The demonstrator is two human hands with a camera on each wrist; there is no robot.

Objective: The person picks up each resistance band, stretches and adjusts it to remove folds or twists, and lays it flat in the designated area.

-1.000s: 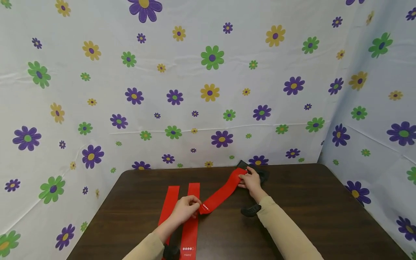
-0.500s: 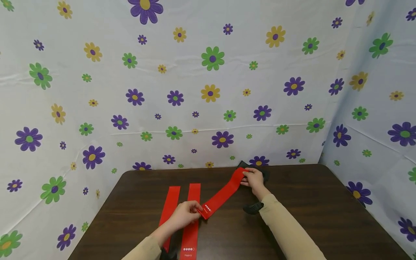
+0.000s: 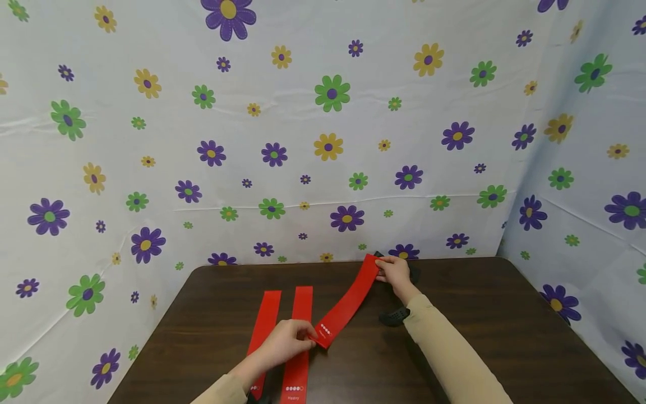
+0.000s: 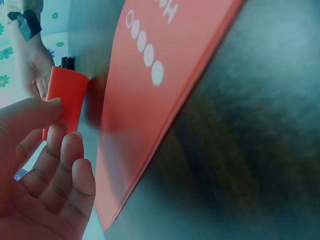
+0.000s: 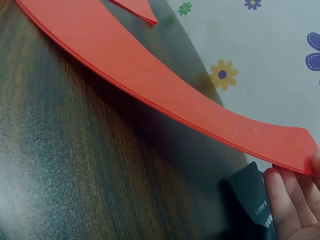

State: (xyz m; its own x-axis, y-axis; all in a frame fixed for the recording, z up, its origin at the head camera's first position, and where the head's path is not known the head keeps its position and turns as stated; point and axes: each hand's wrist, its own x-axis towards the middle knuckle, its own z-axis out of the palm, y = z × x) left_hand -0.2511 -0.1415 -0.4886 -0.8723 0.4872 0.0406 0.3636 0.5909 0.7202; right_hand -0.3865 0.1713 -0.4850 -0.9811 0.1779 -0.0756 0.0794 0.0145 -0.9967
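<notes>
A red resistance band [image 3: 348,306] with white dots printed near one end is stretched slantwise between the two hands. My left hand [image 3: 290,339] pinches its near end between thumb and fingers; the left wrist view shows that end [image 4: 70,97] close up. My right hand [image 3: 396,275] grips the far end, thumb above and fingers beneath, at the right edge of the right wrist view. Between the hands the band [image 5: 150,90] sags in a shallow curve close over the table. A second red band [image 3: 296,365], marked "Heavy", lies flat beneath my left hand.
Another red band [image 3: 266,317] lies to its left, partly covered by my left forearm. A dark pouch-like item [image 5: 250,195] with white print lies behind my right hand. The brown table [image 3: 479,314] ends at a flower-patterned curtain [image 3: 282,112].
My left hand has taken hold of the band's near end and drawn it slightly toward me. The band is straighter, and its far end has swung up a little in my right hand.
</notes>
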